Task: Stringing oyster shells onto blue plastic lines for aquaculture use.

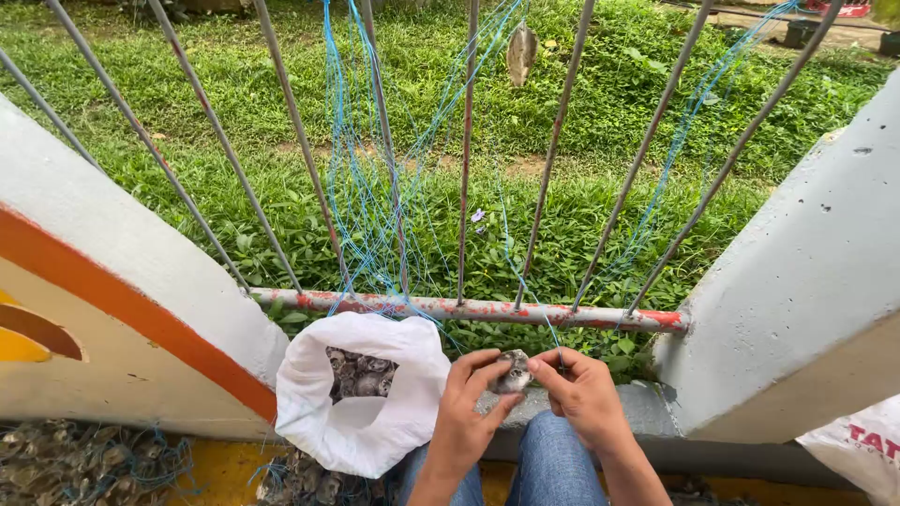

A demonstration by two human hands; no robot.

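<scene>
Both hands meet over my knees: left grip (469, 398) and right grip (577, 384) pinch a grey shell (513, 372) between them, blue line (553, 330) rising from it.

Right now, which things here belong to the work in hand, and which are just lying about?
In use:
left hand and right hand, both on a small grey shell
blue threads strung on the railing
white bag of shells

Lying about:
netted pile at the left
second white bag at the right
grass
</scene>
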